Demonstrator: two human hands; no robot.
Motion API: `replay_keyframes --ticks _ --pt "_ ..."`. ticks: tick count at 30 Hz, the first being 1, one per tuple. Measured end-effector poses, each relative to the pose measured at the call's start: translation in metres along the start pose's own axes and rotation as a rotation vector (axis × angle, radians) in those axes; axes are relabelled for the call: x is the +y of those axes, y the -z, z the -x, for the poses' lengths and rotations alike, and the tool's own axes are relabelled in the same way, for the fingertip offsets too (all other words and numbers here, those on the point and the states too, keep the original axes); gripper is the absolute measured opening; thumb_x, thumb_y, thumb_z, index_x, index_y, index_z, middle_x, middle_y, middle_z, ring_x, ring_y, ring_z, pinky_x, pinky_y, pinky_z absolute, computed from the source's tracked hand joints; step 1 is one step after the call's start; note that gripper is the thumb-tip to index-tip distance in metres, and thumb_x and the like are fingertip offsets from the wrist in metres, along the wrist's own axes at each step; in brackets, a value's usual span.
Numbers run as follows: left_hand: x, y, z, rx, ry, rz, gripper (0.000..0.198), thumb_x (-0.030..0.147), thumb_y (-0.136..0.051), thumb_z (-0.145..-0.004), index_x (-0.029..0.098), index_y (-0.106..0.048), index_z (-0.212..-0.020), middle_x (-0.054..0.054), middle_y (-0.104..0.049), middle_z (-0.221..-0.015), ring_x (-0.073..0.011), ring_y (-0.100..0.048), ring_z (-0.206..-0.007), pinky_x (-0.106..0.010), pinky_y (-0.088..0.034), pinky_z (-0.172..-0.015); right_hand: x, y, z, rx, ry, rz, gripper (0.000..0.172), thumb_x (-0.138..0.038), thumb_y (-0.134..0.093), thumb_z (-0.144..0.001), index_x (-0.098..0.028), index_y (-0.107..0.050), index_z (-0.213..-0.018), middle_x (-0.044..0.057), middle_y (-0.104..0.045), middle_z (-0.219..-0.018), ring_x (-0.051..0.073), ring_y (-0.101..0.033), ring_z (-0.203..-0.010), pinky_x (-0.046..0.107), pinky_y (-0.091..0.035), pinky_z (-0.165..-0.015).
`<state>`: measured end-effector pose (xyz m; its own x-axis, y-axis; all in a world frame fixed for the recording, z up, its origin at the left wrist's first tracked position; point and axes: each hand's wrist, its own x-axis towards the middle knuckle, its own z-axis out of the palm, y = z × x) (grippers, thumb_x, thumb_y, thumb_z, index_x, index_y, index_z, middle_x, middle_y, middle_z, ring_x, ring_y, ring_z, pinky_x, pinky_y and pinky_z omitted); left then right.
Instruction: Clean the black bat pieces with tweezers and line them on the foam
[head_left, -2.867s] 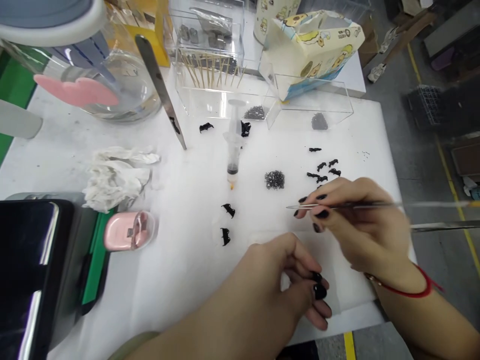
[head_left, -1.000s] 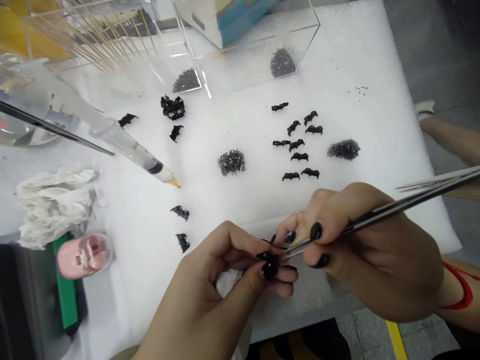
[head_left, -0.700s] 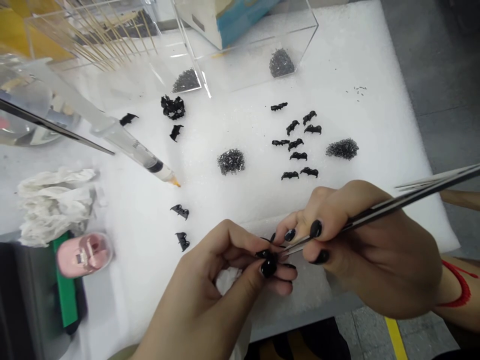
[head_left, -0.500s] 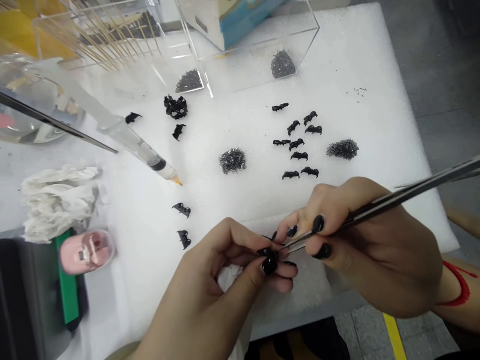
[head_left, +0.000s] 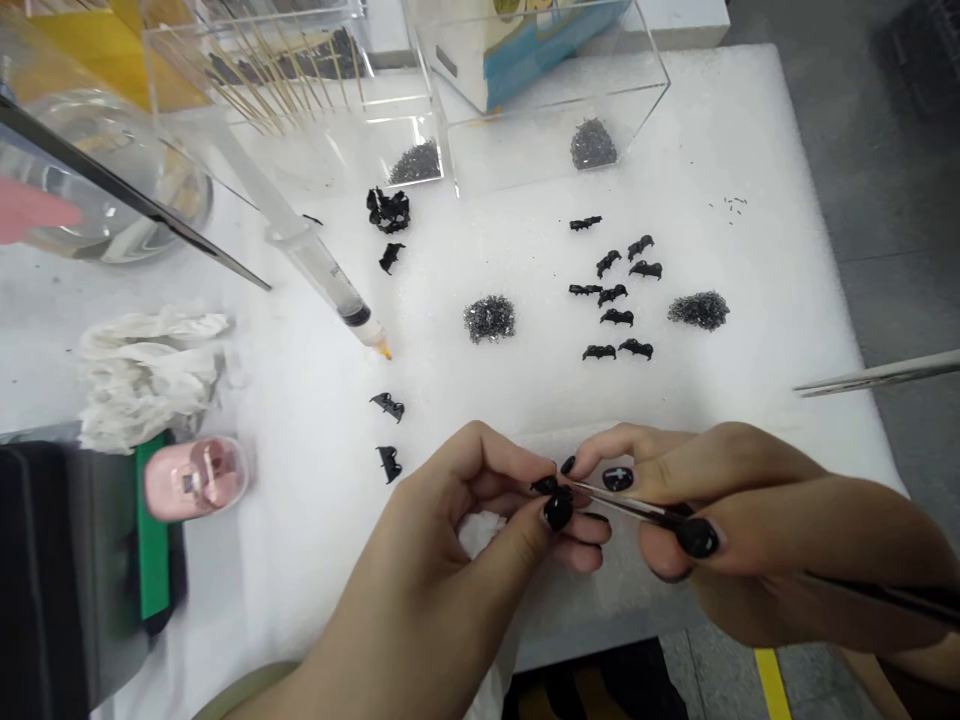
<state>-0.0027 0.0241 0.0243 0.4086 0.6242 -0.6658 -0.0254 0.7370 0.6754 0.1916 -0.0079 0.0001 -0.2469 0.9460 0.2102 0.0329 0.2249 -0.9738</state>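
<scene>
At the far left, a clear jar (head_left: 112, 215) with a pink patch stands on the bench (head_left: 30, 320), and a metal tool (head_left: 195, 238) slants across in front of it. Nearer the person lie a crumpled tissue (head_left: 150, 375) and a pink case (head_left: 172, 487). Further right, a syringe (head_left: 322, 270) slants down, its orange tip above two loose black parts (head_left: 388, 462) on the white pad (head_left: 750, 350).

Next comes the left hand (head_left: 457, 560), its thumb and index finger pinching a small black piece (head_left: 543, 485) over the near side of the pad; a white wad (head_left: 480, 532) shows in its palm. Beyond this hand lies a heap of shiny grains (head_left: 489, 319). The right hand (head_left: 787, 540) has its fingers closed around tweezers (head_left: 630, 504), whose points reach the piece; whether they nip it, I cannot tell. Beyond the tweezers lies a group of black parts, with a second heap of grains (head_left: 699, 310) just beside it. At the far right, another pair of tweezers (head_left: 877, 376) juts in over the pad's edge.
</scene>
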Motion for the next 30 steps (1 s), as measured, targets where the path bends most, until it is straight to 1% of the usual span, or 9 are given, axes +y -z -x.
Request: replay_keyframes --ticks 2,5,8,12,16,21,24,26,30 --pt "-0.004 0.001 0.0 -0.011 -0.011 0.036 0.008 0.019 -0.069 -0.089 0.019 -0.065 -0.082 -0.001 -0.077 -0.077 -0.0147 -0.075 -0.071 -0.016 -0.06 -0.068 -0.001 0.0 -0.005 -0.055 0.096 0.075 0.017 -0.012 -0.055 -0.096 -0.028 -0.057 -0.101 -0.002 -0.061 -0.082 0.012 -0.069 -0.075 0.035 -0.058 -0.102" --pt "-0.007 0.001 0.0 -0.01 -0.013 0.065 0.009 0.019 -0.069 -0.09 0.019 -0.065 -0.082 -0.001 -0.077 -0.076 -0.0142 -0.075 -0.071 -0.015 -0.06 -0.068 -0.003 0.001 -0.011 -0.115 0.205 0.223 0.017 -0.013 -0.049 -0.099 -0.027 -0.049 -0.091 -0.005 -0.06 -0.07 0.01 -0.066 -0.063 0.03 -0.062 -0.096" --pt "-0.006 0.001 0.0 -0.006 -0.01 0.066 0.009 0.018 -0.068 -0.09 0.019 -0.064 -0.082 0.0 -0.076 -0.076 -0.0136 -0.075 -0.071 -0.014 -0.06 -0.067 -0.005 0.001 -0.011 -0.057 0.216 0.32 0.015 -0.015 -0.051 -0.099 -0.027 -0.046 -0.091 -0.006 -0.057 -0.064 0.01 -0.064 -0.057 0.031 -0.065 -0.09" --pt "-0.004 0.002 0.0 -0.015 -0.025 0.046 0.009 0.017 -0.068 -0.09 0.019 -0.065 -0.082 0.001 -0.076 -0.076 -0.0122 -0.075 -0.071 -0.012 -0.059 -0.068 -0.006 0.0 -0.012 -0.113 0.22 0.264 0.019 -0.014 -0.049 -0.1 -0.025 -0.042 -0.087 -0.006 -0.056 -0.066 0.009 -0.065 -0.061 0.03 -0.065 -0.088" --pt "-0.004 0.002 0.0 -0.029 -0.028 0.04 0.009 0.017 -0.067 -0.091 0.02 -0.065 -0.083 0.002 -0.077 -0.077 -0.0118 -0.075 -0.072 -0.013 -0.059 -0.07 -0.003 0.0 -0.015 -0.15 0.15 0.14 0.016 -0.015 -0.046 -0.102 -0.023 -0.045 -0.088 -0.003 -0.055 -0.07 0.011 -0.067 -0.068 0.031 -0.065 -0.084" --pt "-0.004 0.003 0.0 -0.026 -0.017 0.03 0.008 0.017 -0.066 -0.092 0.019 -0.065 -0.084 0.001 -0.077 -0.077 -0.0129 -0.075 -0.073 -0.015 -0.06 -0.071 0.004 0.003 -0.006 -0.1 0.148 -0.002 0.013 -0.011 -0.048 -0.099 -0.02 -0.055 -0.095 0.002 -0.059 -0.089 0.014 -0.07 -0.079 0.043 -0.06 -0.096" --pt "-0.002 0.002 0.001 -0.005 0.015 0.012 0.009 0.017 -0.066 -0.092 0.019 -0.065 -0.083 0.0 -0.077 -0.077 -0.0133 -0.075 -0.072 -0.016 -0.06 -0.07 0.005 0.005 -0.004 -0.131 0.136 -0.018 0.019 -0.002 -0.055 -0.091 -0.021 -0.055 -0.095 0.003 -0.062 -0.096 0.015 -0.071 -0.081 0.044 -0.058 -0.098" --pt "-0.001 0.002 0.001 0.005 0.031 -0.001 0.01 0.017 -0.066 -0.092 0.019 -0.064 -0.082 0.001 -0.076 -0.076 -0.0129 -0.075 -0.072 -0.015 -0.06 -0.07 0.004 0.006 -0.006 -0.156 0.079 -0.027 0.024 0.003 -0.055 -0.087 -0.021 -0.054 -0.087 0.002 -0.063 -0.091 0.015 -0.07 -0.081 0.045 -0.057 -0.098" --pt "-0.001 0.001 0.0 -0.004 0.015 -0.015 0.009 0.019 -0.067 -0.092 0.019 -0.064 -0.083 0.001 -0.076 -0.076 -0.0127 -0.075 -0.073 -0.015 -0.059 -0.071 0.002 0.01 -0.012 -0.348 -0.148 0.007 0.031 0.005 -0.047 -0.085 -0.022 -0.048 -0.069 -0.001 -0.061 -0.071 0.016 -0.067 -0.081 0.043 -0.053 -0.1"
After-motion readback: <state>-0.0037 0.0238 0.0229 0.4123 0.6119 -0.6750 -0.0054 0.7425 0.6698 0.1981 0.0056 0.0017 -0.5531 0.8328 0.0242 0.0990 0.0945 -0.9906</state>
